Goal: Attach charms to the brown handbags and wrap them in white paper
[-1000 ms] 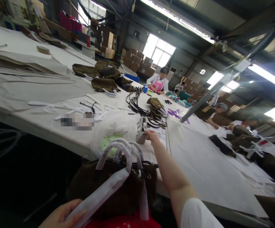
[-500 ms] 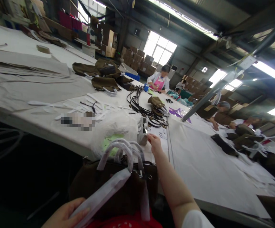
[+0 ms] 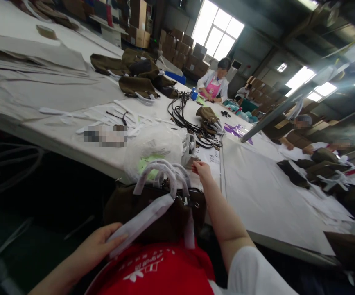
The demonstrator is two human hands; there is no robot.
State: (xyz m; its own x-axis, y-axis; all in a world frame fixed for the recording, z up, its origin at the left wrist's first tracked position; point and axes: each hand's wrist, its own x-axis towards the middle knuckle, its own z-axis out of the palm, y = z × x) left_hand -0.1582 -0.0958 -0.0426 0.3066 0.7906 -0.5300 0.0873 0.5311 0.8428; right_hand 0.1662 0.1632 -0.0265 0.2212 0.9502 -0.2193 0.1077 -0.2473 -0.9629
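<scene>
Nearest, the left hand (image 3: pixel 99 246) grips the white-wrapped strap (image 3: pixel 143 219) of the brown bag (image 3: pixel 155 223) on the lap. Beyond, the right hand (image 3: pixel 202 170) pinches something small at the surface (image 3: pixel 266 205) edge, beside a plastic bag (image 3: pixel 154 149).

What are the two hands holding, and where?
The left hand grips the lower end of a white wrapped strap on the brown bag. The right hand holds nothing clearly visible.

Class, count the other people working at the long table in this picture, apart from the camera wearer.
3: one in a pink apron at the far end, two along the right side. More may be hidden.
</scene>
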